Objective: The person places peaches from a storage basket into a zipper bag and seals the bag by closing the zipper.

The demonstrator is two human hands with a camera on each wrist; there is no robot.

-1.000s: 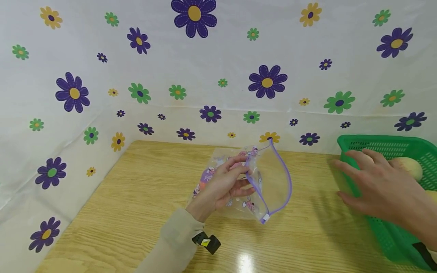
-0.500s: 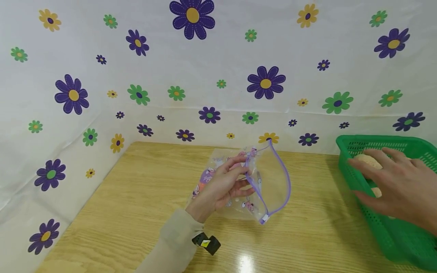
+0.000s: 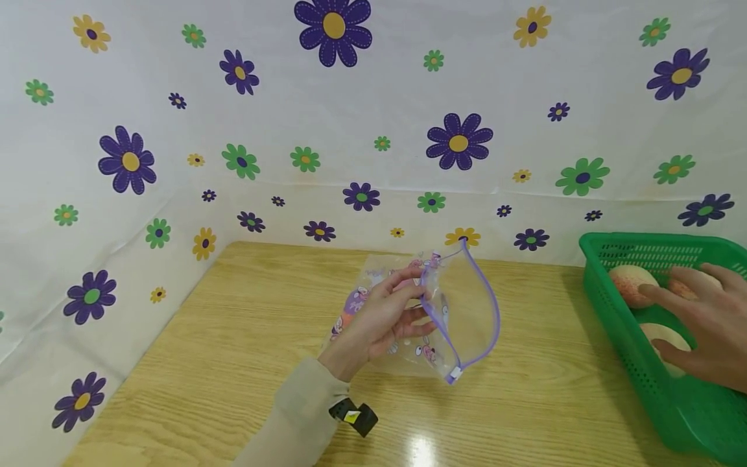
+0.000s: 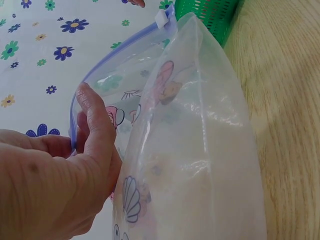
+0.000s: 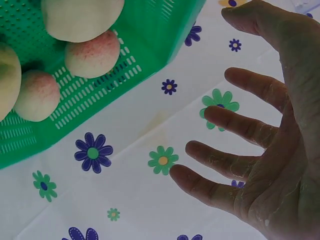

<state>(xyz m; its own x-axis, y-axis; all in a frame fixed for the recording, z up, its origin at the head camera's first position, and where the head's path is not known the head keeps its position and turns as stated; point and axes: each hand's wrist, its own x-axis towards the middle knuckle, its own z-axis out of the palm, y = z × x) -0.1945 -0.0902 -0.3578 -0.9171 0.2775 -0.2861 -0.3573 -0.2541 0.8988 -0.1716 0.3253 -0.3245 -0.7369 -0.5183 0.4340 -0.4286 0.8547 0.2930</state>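
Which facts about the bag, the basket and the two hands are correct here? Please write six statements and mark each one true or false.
1. The left hand holds the bag. True.
2. The bag is closed. False: it is open.
3. The green basket contains fruit. True.
4. Both hands hold something. False: the right hand, with its fingers spread, holds nothing.
5. The bag has a white slider. True.
6. In the head view, the bag is to the right of the basket. False: it is to the left.
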